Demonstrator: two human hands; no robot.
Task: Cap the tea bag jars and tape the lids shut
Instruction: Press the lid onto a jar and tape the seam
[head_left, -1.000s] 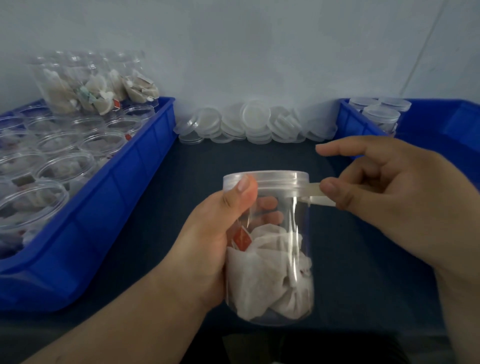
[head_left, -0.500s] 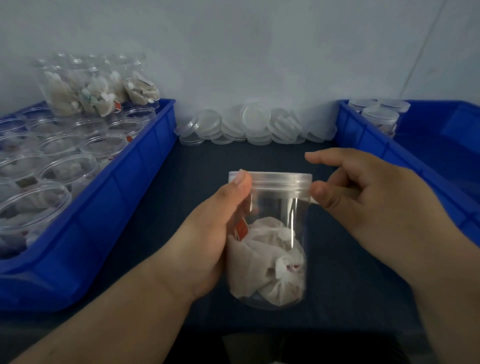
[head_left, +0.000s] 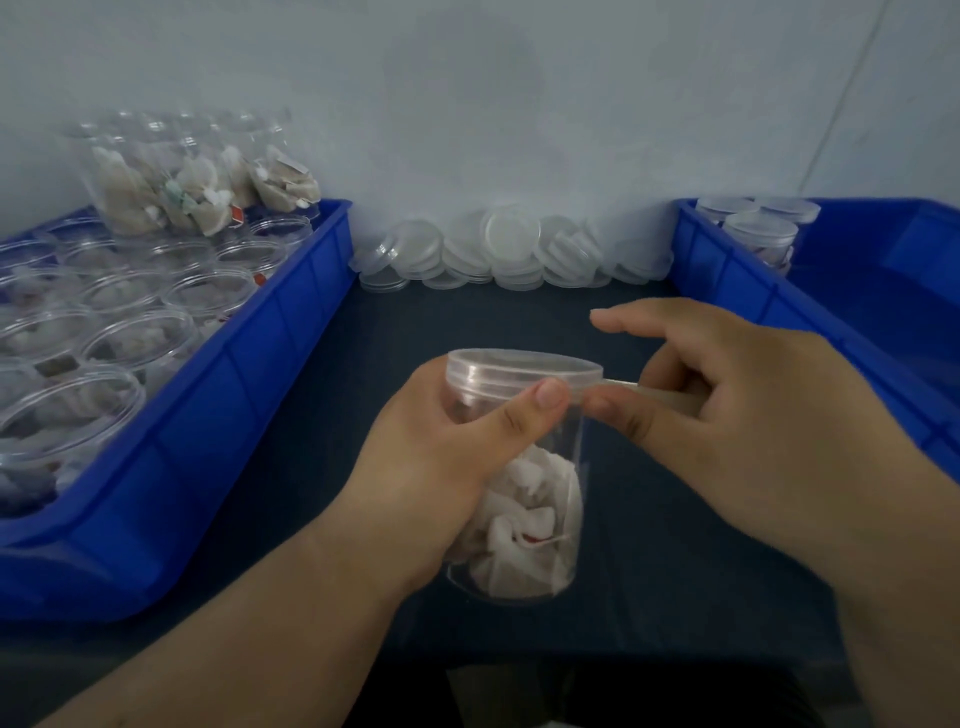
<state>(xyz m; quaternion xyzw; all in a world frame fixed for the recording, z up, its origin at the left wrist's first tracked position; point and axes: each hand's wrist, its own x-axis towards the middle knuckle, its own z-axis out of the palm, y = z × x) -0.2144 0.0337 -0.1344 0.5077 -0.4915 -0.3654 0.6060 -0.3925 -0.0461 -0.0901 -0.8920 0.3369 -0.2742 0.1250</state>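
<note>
The jar (head_left: 524, 551) with tea bags (head_left: 524, 519) is held over the dark table (head_left: 675, 571), in front of the person, and its lid (head_left: 519, 366) is already on. The left hand (head_left: 441, 467) is wrapped around the jar, and its thumb presses at the line where the lid meets the jar. The right hand (head_left: 737, 410), just to the right of the jar, pinches a pale strip of tape (head_left: 665, 397) between the thumb and a finger, with the index finger stretched free above. The tape runs from the right edge of the lid to this hand. I judge that the step is winding the tape around the seam. To do it well, the strip should be pulled tight and level, half on the lid and half on the jar. The left hand should turn the jar little by little, with the thumb rubbing the tape down so that no fold forms. Left of the jar a blue bin (head_left: 249, 395) holds open jars (head_left: 130, 338). Behind the jar lie spare lids (head_left: 511, 249), and to its right another bin (head_left: 727, 280) holds capped jars (head_left: 761, 236).
</note>
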